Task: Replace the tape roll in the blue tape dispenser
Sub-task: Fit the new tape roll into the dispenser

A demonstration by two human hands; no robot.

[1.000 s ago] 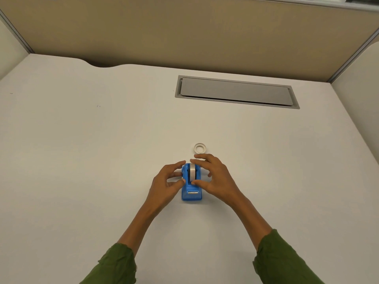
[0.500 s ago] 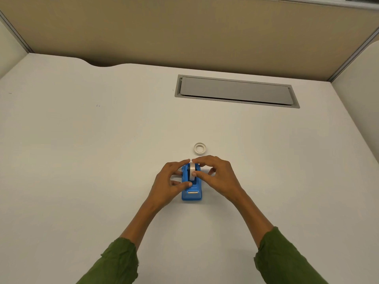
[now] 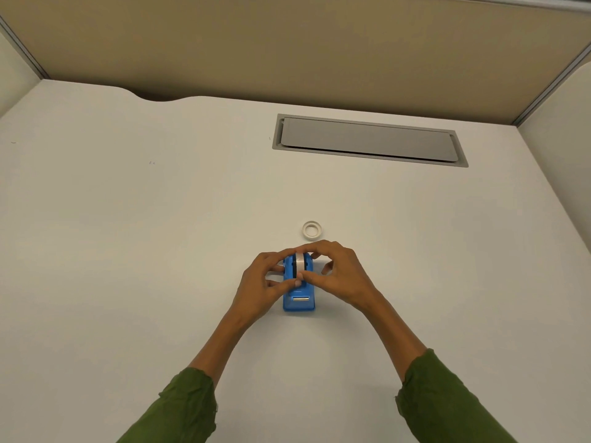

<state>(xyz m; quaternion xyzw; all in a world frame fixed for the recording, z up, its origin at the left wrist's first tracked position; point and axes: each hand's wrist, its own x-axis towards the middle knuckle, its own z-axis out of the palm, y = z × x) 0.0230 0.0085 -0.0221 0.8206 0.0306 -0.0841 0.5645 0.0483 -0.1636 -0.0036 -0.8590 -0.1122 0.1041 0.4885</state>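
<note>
The blue tape dispenser (image 3: 299,300) stands on the white desk, its cutter end towards me. A white tape roll (image 3: 300,262) sits upright in its slot. My left hand (image 3: 263,284) grips the dispenser's left side, thumb across the front of the roll. My right hand (image 3: 339,274) pinches the roll from the right, with index finger over its top and thumb at its near edge. A second, thin white ring of tape (image 3: 312,230) lies flat on the desk just beyond the dispenser, touching neither hand.
A grey cable hatch (image 3: 367,140) is set into the white desk (image 3: 128,235) farther back. Beige partition walls close off the back and both sides. Green sleeves cover both forearms.
Both hands have closed in on the roll: my right fingers curled over its top and my left thumb moved onto its front. The dispenser and the spare ring have stayed put.
</note>
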